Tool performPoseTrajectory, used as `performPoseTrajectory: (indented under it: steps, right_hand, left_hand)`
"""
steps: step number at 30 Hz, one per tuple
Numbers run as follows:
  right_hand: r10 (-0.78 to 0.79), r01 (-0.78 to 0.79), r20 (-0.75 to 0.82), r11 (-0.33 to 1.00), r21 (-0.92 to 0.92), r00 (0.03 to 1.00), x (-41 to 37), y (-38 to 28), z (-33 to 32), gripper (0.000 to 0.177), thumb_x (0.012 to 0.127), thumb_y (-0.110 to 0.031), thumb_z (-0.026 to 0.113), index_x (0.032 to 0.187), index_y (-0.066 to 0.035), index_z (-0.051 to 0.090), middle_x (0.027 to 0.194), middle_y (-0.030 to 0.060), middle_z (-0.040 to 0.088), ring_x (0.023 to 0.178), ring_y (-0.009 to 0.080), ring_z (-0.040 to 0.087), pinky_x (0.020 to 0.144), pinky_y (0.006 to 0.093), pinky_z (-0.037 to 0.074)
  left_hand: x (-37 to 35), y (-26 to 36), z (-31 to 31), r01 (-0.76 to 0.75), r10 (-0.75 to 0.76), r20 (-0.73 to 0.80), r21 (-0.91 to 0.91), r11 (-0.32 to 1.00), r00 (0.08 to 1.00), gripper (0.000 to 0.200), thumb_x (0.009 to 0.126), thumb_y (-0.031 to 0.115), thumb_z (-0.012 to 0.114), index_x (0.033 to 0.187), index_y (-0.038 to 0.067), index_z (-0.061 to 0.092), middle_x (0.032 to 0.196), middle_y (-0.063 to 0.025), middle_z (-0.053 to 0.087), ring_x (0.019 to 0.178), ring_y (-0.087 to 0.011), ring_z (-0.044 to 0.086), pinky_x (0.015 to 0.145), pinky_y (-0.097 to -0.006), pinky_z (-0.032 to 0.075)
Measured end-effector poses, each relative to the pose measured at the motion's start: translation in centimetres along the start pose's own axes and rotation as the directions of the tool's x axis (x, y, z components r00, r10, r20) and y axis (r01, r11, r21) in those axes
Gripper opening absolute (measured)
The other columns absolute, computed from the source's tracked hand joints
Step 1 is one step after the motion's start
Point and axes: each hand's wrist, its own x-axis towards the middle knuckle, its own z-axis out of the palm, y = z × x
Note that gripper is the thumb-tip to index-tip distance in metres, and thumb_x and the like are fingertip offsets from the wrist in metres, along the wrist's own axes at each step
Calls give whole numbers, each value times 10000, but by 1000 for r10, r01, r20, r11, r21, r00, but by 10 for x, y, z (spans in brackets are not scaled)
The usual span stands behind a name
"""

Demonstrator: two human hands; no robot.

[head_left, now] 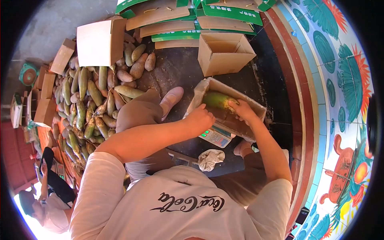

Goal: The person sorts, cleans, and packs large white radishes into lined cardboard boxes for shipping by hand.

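Observation:
A long green radish [218, 99] lies inside an open cardboard box [259, 109], its yellowish end toward the right. My right hand [241, 111] reaches into the box with its fingers closed around that end. Curled at the box's near left corner is my left hand [200, 119]; its fingertips are hidden, so whether it grips the rim cannot be told. The box rests on a digital scale [216, 137], whose green-lit display and keypad show below its near side. Right beside the scale, a crumpled pale cloth or bag [211, 159] lies on the floor.
A large pile of radishes [94, 94] spreads on the left, with a carton [100, 43] on top. Another open box [226, 54] stands beyond the scale. Green-printed cartons [172, 36] are stacked at the back. A painted wall [332, 100] borders the right; another person [52, 200] is at lower left.

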Motion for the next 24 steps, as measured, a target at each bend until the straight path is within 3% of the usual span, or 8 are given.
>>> performPoseTrajectory:
  steps: [2, 5, 8, 10, 17, 20, 23, 24]
  right_hand:
    - [15, -19, 51, 998, 64, 999, 30, 15, 12, 582, 804, -424, 629, 1163, 10, 479, 906, 82, 591, 735, 129, 564, 611, 298, 468]
    - [-404, 403, 5, 912, -70, 915, 102, 82, 34, 610, 768, -396, 667, 1183, 2, 466, 989, 121, 597, 852, 203, 605, 715, 318, 490]
    - [-224, 165, 26, 630, -759, 974, 91, 60, 40, 537, 764, -346, 669, 1149, -11, 503, 1065, 178, 605, 1020, 238, 587, 849, 359, 468]
    - [-240, 143, 12, 536, -832, 971, 94, 59, 49, 580, 725, -357, 696, 1144, -15, 487, 1094, 185, 592, 1013, 284, 587, 829, 361, 486]
    - [-190, 197, 160, 195, -961, 969, 120, 69, 56, 496, 710, -326, 707, 1053, -30, 505, 901, 125, 645, 855, 302, 641, 716, 379, 524]
    - [-483, 335, 218, 170, -927, 848, 119, 62, 66, 432, 712, -265, 688, 1029, -45, 495, 885, 134, 632, 793, 311, 646, 672, 394, 531]
    - [-509, 520, 439, 21, -854, 741, 115, 34, 70, 355, 742, -192, 631, 1034, -63, 476, 898, 160, 621, 769, 327, 642, 650, 415, 527]
    - [-511, 534, 426, 78, -842, 746, 123, 36, 70, 331, 761, -159, 590, 1054, -67, 465, 895, 174, 613, 769, 342, 637, 652, 436, 521]
  left_hand:
    - [2, 0, 8, -8, 7, -82, -15, 1000, 997, 110, 688, 100, 571, 789, 67, 599, 726, -56, 605, 719, -207, 603, 767, -333, 421]
    - [5, 2, 9, 15, -16, -126, -10, 1000, 992, 101, 672, 110, 582, 766, 79, 605, 700, -46, 603, 684, -198, 604, 708, -318, 425]
    - [8, 4, 10, 16, -17, -67, -22, 1000, 998, 105, 663, 121, 592, 755, 75, 608, 678, -46, 599, 671, -198, 604, 666, -314, 428]
    - [10, 3, 8, 8, -10, -48, -32, 999, 999, 104, 658, 125, 596, 743, 66, 608, 658, -50, 595, 660, -201, 603, 648, -314, 428]
    - [11, 11, 10, 35, -38, -32, -69, 997, 999, 117, 650, 134, 603, 715, 36, 610, 651, -70, 604, 654, -209, 604, 637, -324, 422]
    - [14, 12, 12, 37, -36, 15, -108, 993, 999, 117, 650, 143, 603, 700, 41, 628, 670, -77, 618, 662, -211, 604, 640, -339, 415]
    - [18, 14, 10, 65, -55, 76, -135, 989, 996, 90, 648, 145, 602, 669, 78, 659, 696, -83, 633, 676, -214, 605, 644, -356, 406]
    - [22, 16, 9, 93, -81, 87, -145, 985, 993, 81, 644, 156, 610, 652, 94, 661, 701, -77, 636, 678, -213, 605, 634, -360, 402]
